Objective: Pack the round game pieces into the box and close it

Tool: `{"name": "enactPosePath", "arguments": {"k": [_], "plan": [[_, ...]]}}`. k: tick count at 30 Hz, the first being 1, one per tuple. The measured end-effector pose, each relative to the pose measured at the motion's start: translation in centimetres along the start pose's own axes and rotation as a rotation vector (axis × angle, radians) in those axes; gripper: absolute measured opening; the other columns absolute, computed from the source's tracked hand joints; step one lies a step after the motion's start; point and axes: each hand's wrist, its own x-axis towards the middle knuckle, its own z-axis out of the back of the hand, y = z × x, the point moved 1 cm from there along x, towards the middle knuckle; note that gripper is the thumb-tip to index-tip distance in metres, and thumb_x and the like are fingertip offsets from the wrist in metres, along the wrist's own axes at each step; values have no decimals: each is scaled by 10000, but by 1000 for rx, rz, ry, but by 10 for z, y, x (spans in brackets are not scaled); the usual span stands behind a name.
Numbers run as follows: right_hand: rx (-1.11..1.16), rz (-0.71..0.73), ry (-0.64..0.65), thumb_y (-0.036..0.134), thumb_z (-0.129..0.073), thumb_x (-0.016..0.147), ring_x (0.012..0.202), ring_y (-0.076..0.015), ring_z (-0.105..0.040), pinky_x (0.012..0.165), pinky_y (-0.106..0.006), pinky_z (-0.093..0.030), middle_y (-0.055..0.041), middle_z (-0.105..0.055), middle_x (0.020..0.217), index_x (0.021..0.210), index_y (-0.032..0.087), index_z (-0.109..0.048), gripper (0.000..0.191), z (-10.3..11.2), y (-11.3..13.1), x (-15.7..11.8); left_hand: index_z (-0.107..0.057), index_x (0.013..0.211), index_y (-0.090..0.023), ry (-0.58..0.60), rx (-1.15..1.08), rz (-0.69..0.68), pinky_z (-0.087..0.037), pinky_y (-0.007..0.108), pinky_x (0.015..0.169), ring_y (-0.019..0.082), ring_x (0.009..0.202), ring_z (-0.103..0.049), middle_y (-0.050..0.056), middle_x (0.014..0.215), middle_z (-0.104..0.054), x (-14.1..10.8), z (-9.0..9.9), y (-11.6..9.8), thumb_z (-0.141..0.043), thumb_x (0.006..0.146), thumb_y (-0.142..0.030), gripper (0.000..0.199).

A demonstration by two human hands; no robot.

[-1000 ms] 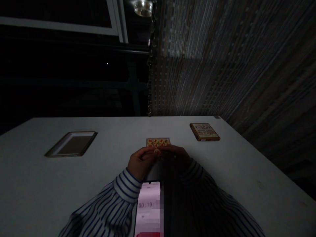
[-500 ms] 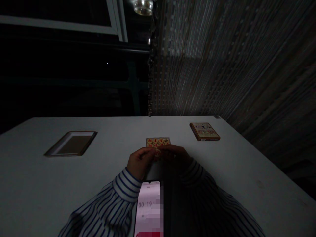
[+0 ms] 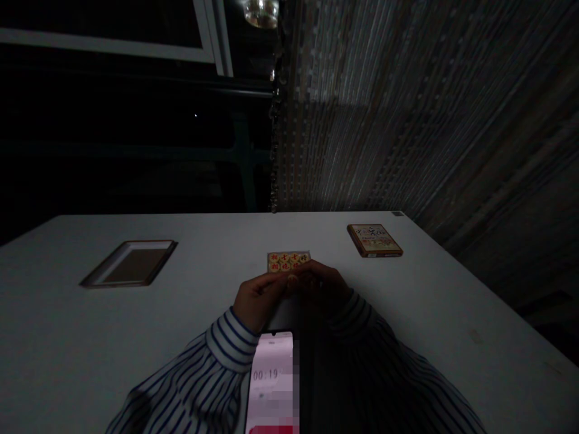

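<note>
A clear tray (image 3: pixel 288 252) with round chess pieces (image 3: pixel 284 258) in rows lies just beyond my hands, its near part hidden by them. My left hand (image 3: pixel 259 296) has its fingertips pinched together, meeting the other hand's fingertips. A round piece (image 3: pixel 292 280) shows dimly between them, held by both hands. My right hand (image 3: pixel 326 288) is in shadow, its fingers bent over the tray's near right part and closed around the piece.
An upturned box lid or tray (image 3: pixel 131 265) lies at the left. A printed box (image 3: pixel 376 240) sits at the back right. A phone (image 3: pixel 271 380) showing a timer lies between my forearms. Beyond the white table (image 3: pixel 217 235) hangs a string curtain (image 3: pixel 344 120).
My fingertips have closed in over the round piece, which now shows less of its face. The right fingers have shifted slightly. The tray and boxes look unmoved.
</note>
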Motion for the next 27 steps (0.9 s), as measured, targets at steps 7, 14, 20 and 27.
{"name": "enactPosePath", "arguments": {"k": [7, 14, 20, 27], "plan": [[44, -74, -20, 352, -601, 705, 550, -109, -582, 499, -211, -463, -14, -639, 619, 741, 176, -580, 182, 1, -2, 0, -694, 798, -142, 47, 27, -20, -486, 292, 788, 184, 802, -628, 67, 844, -693, -2, -1, -4, -668, 615, -290, 237], [42, -37, -13, 342, -551, 750, 552, -101, -584, 517, -212, -470, -11, -638, 619, 704, 172, -565, 177, 3, 0, 2, -691, 831, -145, 67, 20, -26, -454, 342, 856, 201, 877, -607, 77, 924, -674, -3, -3, -4, -662, 621, -271, 247], [23, -102, -14, 344, -609, 691, 559, -118, -601, 504, -215, -478, -13, -642, 617, 728, 190, -548, 170, -1, -5, 0, -694, 815, -154, 61, 40, -32, -451, 328, 852, 192, 871, -608, 76, 914, -676, -2, -1, -2, -654, 626, -266, 223], [15, -63, 4, 351, -601, 690, 536, -110, -581, 476, -203, -458, -29, -644, 639, 772, 179, -547, 198, -3, -7, -1, -688, 849, -151, 56, 48, -30, -438, 306, 867, 187, 893, -602, 72, 940, -671, -2, -2, -4, -638, 646, -295, 253]]}}
